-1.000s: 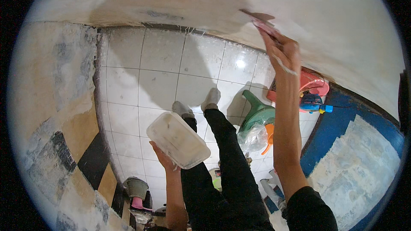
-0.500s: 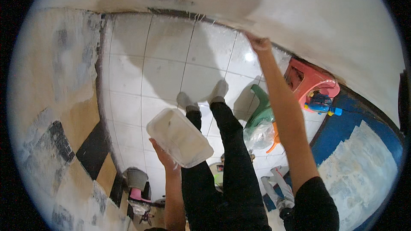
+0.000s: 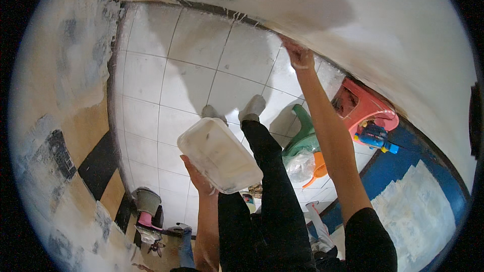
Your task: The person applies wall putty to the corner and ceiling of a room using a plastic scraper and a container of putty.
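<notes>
Head view, looking down past black trousers [image 3: 272, 191] to a white tiled floor [image 3: 166, 85]. Landmark: the tub [image 3: 219, 153], a white rectangular plastic container, smeared pale, tilted with one short end low.

Under the tub's lower end: left hand [image 3: 199, 179], palm up, fingers curled round the underside, carrying it clear of the floor. Contents of the tub not clear.

Up and right of the tub, well apart: right hand [image 3: 298, 56], arm stretched out, pressed against the pale plastered wall [image 3: 383, 30] near its foot. Fingers bunched together there; whether closed on a tool or bare, cannot tell, too small and partly hidden.

Just above the tub: two feet in grey socks [image 3: 252, 107], standing on the tiles.

Right of the tub, near: green plastic stool [image 3: 305, 138], with a clear bag [image 3: 300, 163] and an orange piece [image 3: 317, 168] against it. Further right: red plastic stool [image 3: 363, 106], and beside that a blue tool [image 3: 375, 138] with a yellow tip.

Far right of the tub: blue wall [image 3: 413, 191] with pale filler patches.

Left of the tub: patchy wall [image 3: 60, 121], white above, tan and black bands below.

Below-left of the tub: grey bucket [image 3: 147, 201] over something pink, on the floor by that wall.
</notes>
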Demonstrator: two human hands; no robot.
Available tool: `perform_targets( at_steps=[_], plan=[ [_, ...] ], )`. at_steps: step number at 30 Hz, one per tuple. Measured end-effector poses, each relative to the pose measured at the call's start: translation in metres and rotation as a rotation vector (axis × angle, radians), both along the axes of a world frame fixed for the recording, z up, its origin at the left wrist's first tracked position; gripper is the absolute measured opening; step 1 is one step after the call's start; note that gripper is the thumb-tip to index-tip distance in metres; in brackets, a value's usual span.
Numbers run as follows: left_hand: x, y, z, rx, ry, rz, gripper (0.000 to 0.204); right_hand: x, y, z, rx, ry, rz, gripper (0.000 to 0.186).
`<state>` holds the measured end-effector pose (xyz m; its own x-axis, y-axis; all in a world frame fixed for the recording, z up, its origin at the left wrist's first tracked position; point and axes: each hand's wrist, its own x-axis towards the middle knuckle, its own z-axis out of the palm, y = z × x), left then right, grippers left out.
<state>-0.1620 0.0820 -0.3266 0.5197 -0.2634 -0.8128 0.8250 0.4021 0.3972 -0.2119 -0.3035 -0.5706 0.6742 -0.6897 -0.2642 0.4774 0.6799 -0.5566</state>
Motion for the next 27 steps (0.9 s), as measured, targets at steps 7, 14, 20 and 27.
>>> perform_targets(
  at_steps=[7, 14, 20, 27],
  plan=[
    [-0.018, 0.003, -0.019, 0.098, 0.044, 0.1, 0.067, -0.004, -0.029, -0.002, -0.563, 0.557, -0.017, 0.056],
    [-0.028, -0.015, -0.016, 0.086, 0.036, 0.115, 0.066, 0.024, 0.049, 0.084, 0.19, 0.233, -0.206, 0.039],
    [-0.031, -0.046, -0.025, -0.011, 0.064, 0.114, 0.066, 0.002, -0.065, -0.024, 0.286, 0.178, -0.258, 0.04],
    [-0.023, -0.022, -0.018, 0.104, 0.012, 0.102, 0.066, 0.036, 0.088, 0.112, 0.456, 0.065, -0.288, 0.033]
  ],
)
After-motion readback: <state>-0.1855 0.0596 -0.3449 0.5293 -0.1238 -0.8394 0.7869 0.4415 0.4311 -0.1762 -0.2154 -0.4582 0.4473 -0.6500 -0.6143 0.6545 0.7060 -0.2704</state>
